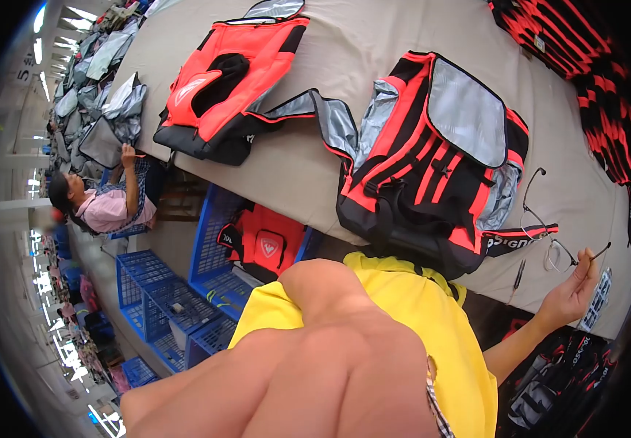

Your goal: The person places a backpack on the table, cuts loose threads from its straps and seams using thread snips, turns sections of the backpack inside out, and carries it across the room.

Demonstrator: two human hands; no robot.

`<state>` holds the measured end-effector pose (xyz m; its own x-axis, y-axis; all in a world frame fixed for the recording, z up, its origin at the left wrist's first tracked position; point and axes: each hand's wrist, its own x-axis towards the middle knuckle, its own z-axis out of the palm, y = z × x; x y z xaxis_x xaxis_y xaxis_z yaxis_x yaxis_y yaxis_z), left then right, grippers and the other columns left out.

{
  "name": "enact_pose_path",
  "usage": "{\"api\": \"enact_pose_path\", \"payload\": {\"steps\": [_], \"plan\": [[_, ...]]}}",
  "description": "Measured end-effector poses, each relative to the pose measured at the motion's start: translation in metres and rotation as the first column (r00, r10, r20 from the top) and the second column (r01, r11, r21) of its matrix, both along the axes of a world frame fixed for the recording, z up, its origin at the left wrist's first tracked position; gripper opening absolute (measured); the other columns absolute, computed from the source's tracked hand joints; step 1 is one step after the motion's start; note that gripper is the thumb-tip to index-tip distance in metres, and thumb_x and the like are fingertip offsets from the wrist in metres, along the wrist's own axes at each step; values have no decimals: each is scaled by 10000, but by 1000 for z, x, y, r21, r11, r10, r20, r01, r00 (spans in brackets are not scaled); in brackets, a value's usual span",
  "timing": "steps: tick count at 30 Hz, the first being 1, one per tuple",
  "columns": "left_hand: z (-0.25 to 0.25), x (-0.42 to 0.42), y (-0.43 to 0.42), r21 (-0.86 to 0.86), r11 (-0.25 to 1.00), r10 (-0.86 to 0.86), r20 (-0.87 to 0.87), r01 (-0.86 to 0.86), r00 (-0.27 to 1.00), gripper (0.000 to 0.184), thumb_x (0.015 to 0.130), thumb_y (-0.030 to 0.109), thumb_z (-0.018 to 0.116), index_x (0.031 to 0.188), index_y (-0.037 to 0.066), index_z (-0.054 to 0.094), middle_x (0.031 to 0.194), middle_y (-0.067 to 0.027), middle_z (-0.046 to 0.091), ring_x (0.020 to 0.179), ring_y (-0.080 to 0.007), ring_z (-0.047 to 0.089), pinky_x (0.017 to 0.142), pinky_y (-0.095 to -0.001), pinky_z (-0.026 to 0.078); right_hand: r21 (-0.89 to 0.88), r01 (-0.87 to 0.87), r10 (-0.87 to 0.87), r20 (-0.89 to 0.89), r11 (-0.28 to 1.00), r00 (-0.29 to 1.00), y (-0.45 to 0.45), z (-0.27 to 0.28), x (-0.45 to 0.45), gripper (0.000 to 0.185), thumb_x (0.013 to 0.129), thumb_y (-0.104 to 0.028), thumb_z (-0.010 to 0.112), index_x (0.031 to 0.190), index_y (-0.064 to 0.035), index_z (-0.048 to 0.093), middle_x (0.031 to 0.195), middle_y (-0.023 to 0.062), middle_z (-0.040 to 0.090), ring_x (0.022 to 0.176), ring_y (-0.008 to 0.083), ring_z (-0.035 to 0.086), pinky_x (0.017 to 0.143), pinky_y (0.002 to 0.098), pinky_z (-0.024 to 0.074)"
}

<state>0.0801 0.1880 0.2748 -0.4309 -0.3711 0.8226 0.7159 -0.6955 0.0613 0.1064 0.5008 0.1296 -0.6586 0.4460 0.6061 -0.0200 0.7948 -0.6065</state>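
Note:
My right hand [576,290] pinches one temple arm of a pair of eyeglasses [549,228] at the right, over the table's near edge. My left hand [315,358] is very large and close to the lens at the bottom; its fingertips are out of frame, so what they touch is hidden. Beyond it a red and black backpack [432,160] lies on the table with its silver-lined flap raised. Another red and black bag [231,80] lies further left, its front pocket open. A black strap with white lettering [516,239] lies below the glasses.
Black and red pieces [611,117] are piled at the upper right. Blue crates [173,303] stand below the table, one holding a red bag [268,241]. A person in pink [111,208] sits at the left beside a heap of grey pieces [85,109].

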Motion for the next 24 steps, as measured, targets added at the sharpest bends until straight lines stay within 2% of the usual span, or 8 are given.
{"api": "enact_pose_path", "payload": {"steps": [8,10,12,14,16,17,19,24], "plan": [[-9,-9,-8,-67,996,-51,77,56,996,262,1094,248,369,1122,50,538,999,-105,588,792,-256,629,800,-393,520,-40,16,-17,-5,999,1000,1,-2,0,209,1039,-75,573,1180,50,663,1086,95,710,967,166,683,880,281,533],[-21,-16,-26,-145,986,-59,187,87,981,253,1095,237,368,1124,52,537,1015,-108,590,800,-258,632,809,-397,521,-17,33,-33,23,999,999,0,1,3,204,1038,-75,575,1175,47,664,1087,89,708,966,163,681,881,282,532],[-50,-26,-40,-246,958,-36,397,144,917,243,1096,227,367,1126,53,535,1030,-110,593,808,-260,634,819,-401,522,5,70,-70,22,998,997,2,0,1,199,1037,-75,577,1170,44,665,1088,84,707,965,159,679,882,283,531],[-99,-27,-49,-260,930,-25,662,260,749,234,1097,216,366,1128,55,533,1045,-112,596,817,-263,637,828,-406,524,-26,68,-67,20,997,998,5,-4,4,188,1037,-76,580,1159,38,665,1076,74,704,960,152,672,885,284,529],[-132,-14,-50,-8,922,-138,927,387,349,127,1064,80,445,1142,14,521,1056,-117,613,963,-257,659,917,-404,533,-30,65,-65,1,997,998,5,-5,4,179,1037,-74,578,1151,36,662,1060,70,701,953,146,667,888,283,527],[-149,-5,-52,3,920,-148,929,393,340,127,1064,80,445,1142,14,521,1056,-117,613,963,-257,659,917,-404,533,-24,74,-73,13,997,997,3,-4,4,179,1037,-74,578,1152,36,661,1057,70,700,951,145,666,889,282,526],[-182,11,-59,42,910,-84,993,412,84,168,1005,29,557,1169,9,530,1068,-100,622,1039,-236,665,1027,-433,513,-29,77,-77,24,997,997,2,-5,3,180,1037,-73,579,1156,35,660,1056,72,698,952,143,666,889,280,526],[-224,46,-73,63,945,-37,995,322,-88,263,927,-66,644,1153,2,528,1064,-103,633,1059,-243,673,1012,-407,533,-22,54,-52,51,998,997,-6,-5,-2,181,1036,-82,583,1145,33,669,1046,80,711,947,149,676,883,282,528]]}}
